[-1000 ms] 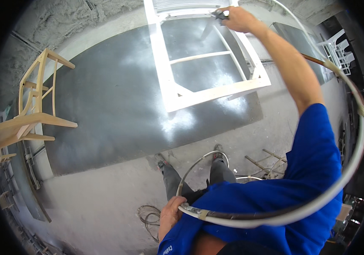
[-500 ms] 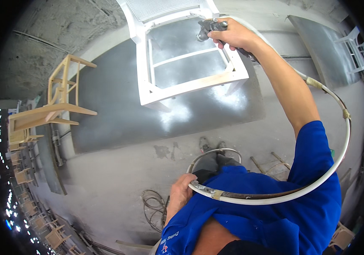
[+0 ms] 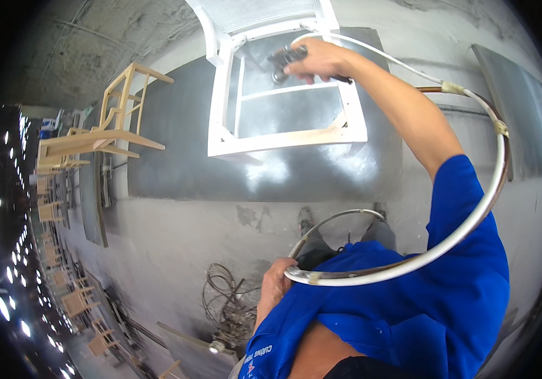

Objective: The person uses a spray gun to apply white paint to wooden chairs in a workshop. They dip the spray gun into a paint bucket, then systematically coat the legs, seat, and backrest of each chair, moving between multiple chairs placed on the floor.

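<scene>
My right hand point(image 3: 322, 60) is wrapped round a dark spray gun point(image 3: 282, 63), which points left over the open seat frame of a white-painted chair point(image 3: 283, 140). A patch of bare wood tone shows on the chair's near rail. The gun is apart from the frame, and a faint dark streak extends from its nozzle. At my waist, my left hand point(image 3: 275, 279) is closed on a white hose point(image 3: 403, 273). That hose runs in a wide loop past my right arm and up to the gun.
Under the chair lies a grey board point(image 3: 170, 170) with white overspray. An unpainted wooden chair point(image 3: 103, 138) stands at its left end, with several more in a row beyond. Coiled hoses point(image 3: 221, 297) lie on the floor at lower left. Another grey panel point(image 3: 514, 114) is at right.
My right hand has brought the spray gun leftward and a little nearer, from the frame's right side to over its opening. My left hand keeps its hold on the hose. The view has shifted slightly.
</scene>
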Demonstrator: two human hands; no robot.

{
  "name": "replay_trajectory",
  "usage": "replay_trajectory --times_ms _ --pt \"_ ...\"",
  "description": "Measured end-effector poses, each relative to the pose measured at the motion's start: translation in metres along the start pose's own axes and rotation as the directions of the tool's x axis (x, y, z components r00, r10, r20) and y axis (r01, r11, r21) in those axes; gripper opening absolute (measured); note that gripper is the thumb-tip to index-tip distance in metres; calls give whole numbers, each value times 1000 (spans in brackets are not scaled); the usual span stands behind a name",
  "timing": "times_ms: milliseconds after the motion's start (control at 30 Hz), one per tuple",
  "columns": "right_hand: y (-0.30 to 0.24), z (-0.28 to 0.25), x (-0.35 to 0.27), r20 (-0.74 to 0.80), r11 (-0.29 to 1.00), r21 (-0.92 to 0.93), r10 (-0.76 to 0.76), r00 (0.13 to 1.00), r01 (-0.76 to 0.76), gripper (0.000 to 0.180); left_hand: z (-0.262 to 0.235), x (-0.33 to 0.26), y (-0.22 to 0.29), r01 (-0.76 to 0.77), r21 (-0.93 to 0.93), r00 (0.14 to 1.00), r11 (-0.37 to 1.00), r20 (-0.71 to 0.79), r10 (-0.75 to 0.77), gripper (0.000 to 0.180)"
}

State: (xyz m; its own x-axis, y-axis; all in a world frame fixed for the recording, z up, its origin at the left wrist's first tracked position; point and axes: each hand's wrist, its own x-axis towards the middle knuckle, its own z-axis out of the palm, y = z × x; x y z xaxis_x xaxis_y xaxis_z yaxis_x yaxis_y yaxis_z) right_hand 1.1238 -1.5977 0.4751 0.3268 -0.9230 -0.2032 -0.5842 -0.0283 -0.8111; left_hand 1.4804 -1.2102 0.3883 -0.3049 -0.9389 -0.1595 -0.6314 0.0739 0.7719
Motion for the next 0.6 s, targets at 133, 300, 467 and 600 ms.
replay_trajectory --times_ms 133,300,467,600 --pt "25 -13 -31 116 988 71 -146 982 139 46 74 -1 53 -7 -111 999 994 -49 2 29" --pt "32 -6 -9 -157 882 -171 -465 871 439 47 120 -14 112 62 -163 986 985 -145 -86 27" --pt "34 -25 19 -358 971 -124 -235 904 203 49 129 -41 139 153 -61 936 986 -312 -165 21" --pt "10 -40 54 -433 899 -210 -437 788 384 29 137 -52 140 188 -23 934 982 -304 -186 23"
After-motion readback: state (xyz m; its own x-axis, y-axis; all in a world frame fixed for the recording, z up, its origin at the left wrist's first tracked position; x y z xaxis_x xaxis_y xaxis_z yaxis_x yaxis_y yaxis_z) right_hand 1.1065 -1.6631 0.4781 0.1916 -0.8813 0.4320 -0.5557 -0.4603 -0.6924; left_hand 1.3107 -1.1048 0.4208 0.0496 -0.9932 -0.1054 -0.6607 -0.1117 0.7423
